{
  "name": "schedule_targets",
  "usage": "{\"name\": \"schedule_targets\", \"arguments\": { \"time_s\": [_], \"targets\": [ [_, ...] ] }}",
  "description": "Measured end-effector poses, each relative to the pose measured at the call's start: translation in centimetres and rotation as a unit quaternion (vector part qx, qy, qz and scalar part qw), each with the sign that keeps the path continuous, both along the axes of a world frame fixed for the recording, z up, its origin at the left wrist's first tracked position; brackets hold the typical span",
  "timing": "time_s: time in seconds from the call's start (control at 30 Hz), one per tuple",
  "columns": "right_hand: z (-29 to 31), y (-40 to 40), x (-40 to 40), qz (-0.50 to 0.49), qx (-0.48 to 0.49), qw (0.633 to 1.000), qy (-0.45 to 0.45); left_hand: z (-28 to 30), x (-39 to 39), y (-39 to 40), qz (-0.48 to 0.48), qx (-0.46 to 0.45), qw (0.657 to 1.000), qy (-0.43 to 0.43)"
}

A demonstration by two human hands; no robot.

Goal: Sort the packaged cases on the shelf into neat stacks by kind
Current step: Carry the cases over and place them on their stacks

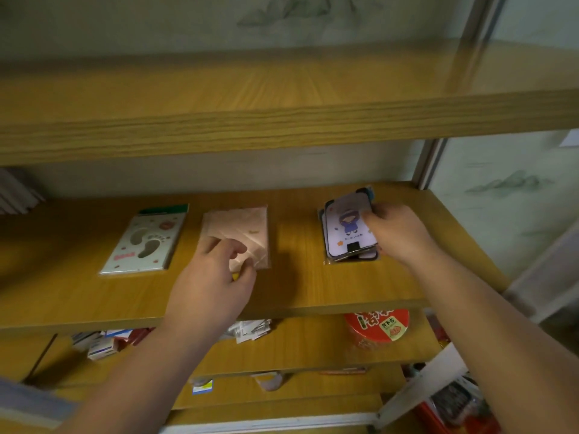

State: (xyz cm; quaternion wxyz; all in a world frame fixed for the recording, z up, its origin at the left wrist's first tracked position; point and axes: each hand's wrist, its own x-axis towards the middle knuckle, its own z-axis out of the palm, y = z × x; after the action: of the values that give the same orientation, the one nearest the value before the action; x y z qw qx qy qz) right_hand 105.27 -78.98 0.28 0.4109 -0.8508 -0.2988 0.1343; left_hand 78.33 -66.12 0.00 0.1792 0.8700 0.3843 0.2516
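Three piles lie on the wooden shelf [297,286]. At the left sits a white packaged case with a footprint cut-out [144,242]. In the middle is a pink packaged case [238,228], and my left hand [216,277] rests on its near corner, fingertips pinching the wrapper. On the right is a stack of lilac cartoon-figure cases [347,233]. My right hand [398,233] grips the top lilac case by its right edge, tilted slightly above the stack.
An upper shelf board [282,120] overhangs close above. Lower shelves hold small boxes [100,343], white packets [250,330] and a red instant-noodle tub [379,327]. A metal upright [429,164] bounds the shelf at right.
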Motion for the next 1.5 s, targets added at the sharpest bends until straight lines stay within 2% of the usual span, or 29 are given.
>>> {"name": "schedule_targets", "arguments": {
  "time_s": [0.07, 0.17, 0.4, 0.47, 0.57, 0.67, 0.9, 1.13, 1.5],
  "targets": [
    [-0.1, 0.5, 0.5, 0.004, -0.072, 0.995, -0.062, -0.1, -0.1, -0.2, -0.001, -0.005, 1.0, 0.007],
    [-0.5, 0.5, 0.8, -0.007, -0.145, 0.985, -0.093, -0.2, -0.2, -0.4, 0.005, -0.009, 1.0, 0.015],
    [-0.8, -0.4, -0.6, -0.001, -0.254, 0.951, -0.178, 0.3, -0.6, -0.7, 0.007, 0.005, 1.0, 0.029],
    [-0.6, -0.9, -1.2, 0.012, -0.21, 0.95, -0.233, 0.6, -0.8, -0.6, -0.001, 0.031, 0.999, 0.039],
    [-0.1, -0.8, -3.5, 0.039, -0.073, 0.949, -0.304, 1.4, -1.3, -0.3, -0.008, 0.075, 0.995, 0.065],
    [0.7, 0.3, -7.3, 0.091, 0.002, 0.948, -0.304, 2.3, -2.3, 0.0, -0.001, 0.108, 0.991, 0.077],
    [1.1, 3.0, -15.1, 0.166, 0.034, 0.951, -0.257, 3.5, -8.0, 1.4, 0.025, 0.136, 0.983, 0.118],
    [1.4, 6.9, -23.7, 0.22, 0.036, 0.938, -0.264, 3.1, -17.0, 3.8, 0.049, 0.125, 0.987, 0.09],
    [2.1, 15.2, -43.1, 0.254, 0.049, 0.924, -0.28, 3.3, -38.2, 9.6, 0.091, 0.117, 0.987, 0.059]
  ]
}}
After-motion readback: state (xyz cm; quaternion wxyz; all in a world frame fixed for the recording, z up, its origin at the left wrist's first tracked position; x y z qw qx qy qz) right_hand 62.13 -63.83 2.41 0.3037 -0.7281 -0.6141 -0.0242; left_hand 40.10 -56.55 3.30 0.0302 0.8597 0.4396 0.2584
